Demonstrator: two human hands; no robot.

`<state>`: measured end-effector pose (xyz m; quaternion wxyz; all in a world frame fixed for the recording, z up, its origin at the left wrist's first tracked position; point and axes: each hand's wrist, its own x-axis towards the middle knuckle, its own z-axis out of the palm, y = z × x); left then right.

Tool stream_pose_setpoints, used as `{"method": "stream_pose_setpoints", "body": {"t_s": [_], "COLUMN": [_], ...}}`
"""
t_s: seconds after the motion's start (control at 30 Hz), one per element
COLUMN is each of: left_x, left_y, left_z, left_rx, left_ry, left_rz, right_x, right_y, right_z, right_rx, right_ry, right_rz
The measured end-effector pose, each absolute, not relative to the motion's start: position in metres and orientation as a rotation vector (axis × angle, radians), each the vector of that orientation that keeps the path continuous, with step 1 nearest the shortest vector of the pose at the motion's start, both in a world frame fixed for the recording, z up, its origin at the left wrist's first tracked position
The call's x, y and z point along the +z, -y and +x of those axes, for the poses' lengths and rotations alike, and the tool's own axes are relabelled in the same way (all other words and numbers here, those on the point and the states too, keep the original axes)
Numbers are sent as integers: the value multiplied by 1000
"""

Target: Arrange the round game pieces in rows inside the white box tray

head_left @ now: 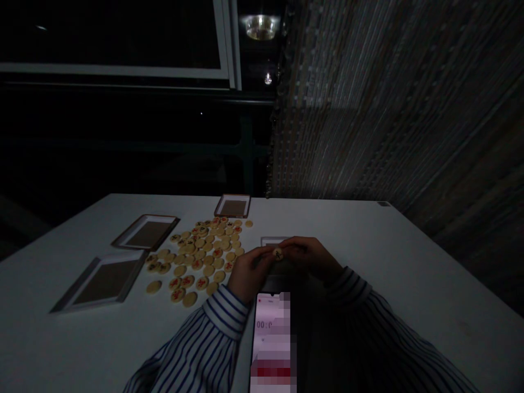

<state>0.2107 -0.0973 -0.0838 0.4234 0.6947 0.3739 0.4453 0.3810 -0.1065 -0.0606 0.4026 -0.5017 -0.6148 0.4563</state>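
The white table (409, 262) fills your view, and everything on it lies on its left half, within easy reach. Three shallow trays (104, 282) lie open side up along the left, one near, one further back and one at the far edge. The spacing probably keeps each one easy to get at.

The phone (271, 341) is nearest you, between your striped sleeves. Its lit screen faces up, so you can read it at a glance.

The loose discs (200, 254) are spread flat between the trays and your hands. They seem to lie mostly one deep, and many show red or dark marks.

Your left hand (248, 273) and right hand (313, 256) meet just above the table, beyond the phone. The fingertips of both hands are closed on a single disc (278, 254). It is lifted clear of the spread, just right of it, with its marked face turned toward you, likely for reading. The light is too dim to show which hand carries the weight.
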Motion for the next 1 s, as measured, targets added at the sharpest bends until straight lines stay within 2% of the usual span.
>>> {"method": "stream_pose_setpoints", "body": {"t_s": [0.13,0.47,1.0], "left_x": [-84,-89,-88], "left_y": [96,93,93], "left_z": [210,209,208], "left_rx": [1127,1152,1114], "left_ry": [-951,-1003,-1016], "left_rz": [1737,1759,1805], "right_x": [-61,-58,-70], "right_y": [107,110,105], "right_z": [380,379,380], "right_rx": [1017,436,217], "right_ry": [1697,2107,2234], "right_rz": [-1273,-1257,-1208]}}
